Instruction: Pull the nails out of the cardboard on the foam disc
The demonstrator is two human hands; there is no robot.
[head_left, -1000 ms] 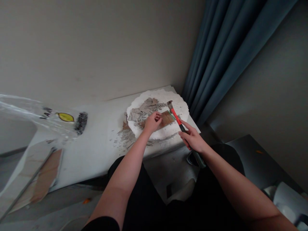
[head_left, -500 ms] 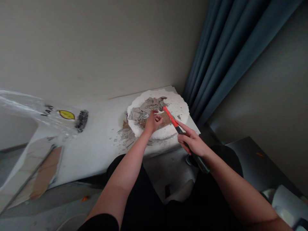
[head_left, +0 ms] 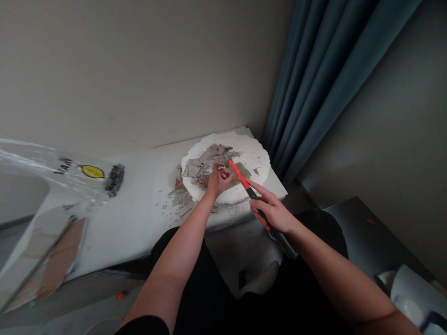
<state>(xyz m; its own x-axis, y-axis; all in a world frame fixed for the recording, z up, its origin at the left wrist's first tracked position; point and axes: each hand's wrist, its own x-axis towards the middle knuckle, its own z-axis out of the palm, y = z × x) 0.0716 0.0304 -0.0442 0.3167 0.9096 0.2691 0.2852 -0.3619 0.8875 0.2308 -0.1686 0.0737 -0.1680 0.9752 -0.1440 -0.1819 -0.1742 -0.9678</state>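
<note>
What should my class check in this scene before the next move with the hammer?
1. Right hand grip on the hammer: ok, fingers wrapped around its black grip.
2. Left hand away from the hammer: not ok, it sits close beside the red shaft, over the grey fragments.
3. Hammer head: cannot tell, not clearly visible.
4. White disc lying flat on the table: ok.
5. Loose crumbs: not ok, scattered on the table beside the disc.
6. Hand protection: not ok, both hands are bare.
</note>
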